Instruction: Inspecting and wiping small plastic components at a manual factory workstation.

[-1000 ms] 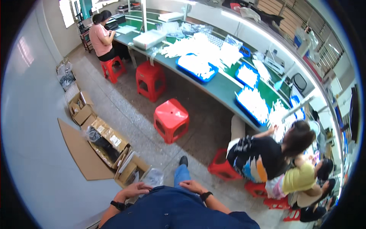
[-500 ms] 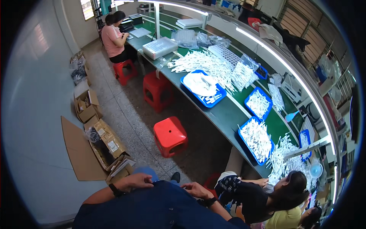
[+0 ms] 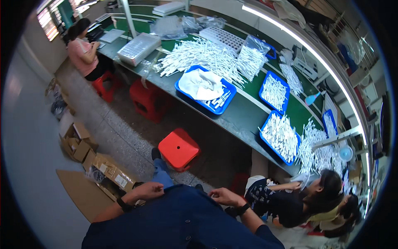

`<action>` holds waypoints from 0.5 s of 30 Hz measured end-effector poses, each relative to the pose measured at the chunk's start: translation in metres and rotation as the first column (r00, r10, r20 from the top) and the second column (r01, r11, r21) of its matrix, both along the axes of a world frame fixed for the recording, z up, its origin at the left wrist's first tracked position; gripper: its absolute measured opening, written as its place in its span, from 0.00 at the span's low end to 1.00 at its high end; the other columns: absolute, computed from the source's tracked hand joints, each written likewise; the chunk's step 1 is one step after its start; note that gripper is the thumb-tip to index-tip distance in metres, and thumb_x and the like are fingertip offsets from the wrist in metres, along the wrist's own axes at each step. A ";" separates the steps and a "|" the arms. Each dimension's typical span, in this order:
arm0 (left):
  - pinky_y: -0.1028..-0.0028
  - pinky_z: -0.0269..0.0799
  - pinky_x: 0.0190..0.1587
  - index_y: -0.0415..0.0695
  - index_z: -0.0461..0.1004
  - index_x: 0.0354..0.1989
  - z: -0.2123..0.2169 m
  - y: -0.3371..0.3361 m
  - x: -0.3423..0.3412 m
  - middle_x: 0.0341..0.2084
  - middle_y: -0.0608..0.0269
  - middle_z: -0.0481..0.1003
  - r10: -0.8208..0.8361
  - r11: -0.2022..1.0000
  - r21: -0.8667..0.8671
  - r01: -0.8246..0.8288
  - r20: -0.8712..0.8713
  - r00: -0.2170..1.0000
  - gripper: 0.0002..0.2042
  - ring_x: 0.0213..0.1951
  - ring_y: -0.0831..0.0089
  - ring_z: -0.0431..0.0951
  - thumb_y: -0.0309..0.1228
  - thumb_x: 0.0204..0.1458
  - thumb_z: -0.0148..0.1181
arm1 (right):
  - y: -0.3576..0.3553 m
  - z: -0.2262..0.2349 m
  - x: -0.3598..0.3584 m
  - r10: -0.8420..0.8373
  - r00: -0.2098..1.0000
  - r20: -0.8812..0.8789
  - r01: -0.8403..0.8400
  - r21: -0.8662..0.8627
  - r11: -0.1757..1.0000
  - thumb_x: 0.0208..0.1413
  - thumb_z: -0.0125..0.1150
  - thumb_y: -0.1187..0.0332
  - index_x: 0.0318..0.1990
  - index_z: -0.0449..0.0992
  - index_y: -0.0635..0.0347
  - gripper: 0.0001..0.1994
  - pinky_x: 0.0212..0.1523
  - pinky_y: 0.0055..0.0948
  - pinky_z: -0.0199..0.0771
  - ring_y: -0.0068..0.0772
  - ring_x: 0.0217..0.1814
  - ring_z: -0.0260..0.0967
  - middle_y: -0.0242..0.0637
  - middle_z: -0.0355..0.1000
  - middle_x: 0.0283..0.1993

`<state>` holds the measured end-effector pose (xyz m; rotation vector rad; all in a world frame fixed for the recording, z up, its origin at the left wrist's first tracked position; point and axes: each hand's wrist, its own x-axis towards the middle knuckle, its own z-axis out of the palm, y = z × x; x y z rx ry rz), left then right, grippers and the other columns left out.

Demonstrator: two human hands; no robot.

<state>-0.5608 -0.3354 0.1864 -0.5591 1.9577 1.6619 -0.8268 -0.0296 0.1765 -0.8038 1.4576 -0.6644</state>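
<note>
Fingers of the left hand (image 3: 148,190) and right hand (image 3: 228,197) curl half-closed either side of the worn dark blue shirt (image 3: 182,213), any grip unclear, while, on the tabletop (image 3: 242,120) beyond, rimmed blue trays (image 3: 232,91) presumably keep white sticks (image 3: 280,135) from scattering.

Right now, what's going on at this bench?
The camera wearer's left hand and right hand are at the front of the dark blue shirt; can't tell if they grip the cloth. A red stool stands ahead. On the green bench, white sticks lie loose and in blue trays. A co-worker in black handles something pale; one in pink sits at the far end, hands on something too small to identify.
</note>
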 end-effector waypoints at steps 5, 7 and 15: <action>0.73 0.71 0.34 0.41 0.72 0.35 -0.025 -0.122 -0.001 0.26 0.66 0.75 -0.075 0.997 0.014 0.075 -0.004 0.997 0.08 0.29 0.79 0.73 0.34 0.58 0.60 | -0.095 0.009 0.002 -0.110 0.994 -0.016 0.111 0.081 0.991 0.58 0.61 0.61 0.47 0.79 0.62 0.15 0.38 0.31 0.74 0.29 0.34 0.75 0.41 0.78 0.33; 0.73 0.70 0.32 0.42 0.72 0.34 -0.006 -0.156 -0.007 0.25 0.67 0.74 -0.079 0.997 0.026 0.078 0.048 0.996 0.08 0.29 0.80 0.72 0.33 0.58 0.60 | -0.132 0.011 0.021 -0.137 0.984 -0.115 0.145 0.064 0.987 0.58 0.60 0.61 0.45 0.79 0.62 0.14 0.38 0.32 0.74 0.33 0.34 0.76 0.44 0.78 0.33; 0.67 0.73 0.33 0.43 0.75 0.27 -0.039 -0.224 -0.013 0.31 0.54 0.77 -0.214 0.944 -0.274 0.182 -0.094 0.972 0.08 0.29 0.66 0.78 0.32 0.54 0.60 | -0.223 0.002 0.041 -0.265 0.889 -0.374 0.280 -0.016 0.960 0.57 0.61 0.61 0.41 0.79 0.61 0.13 0.37 0.37 0.74 0.45 0.36 0.78 0.50 0.76 0.33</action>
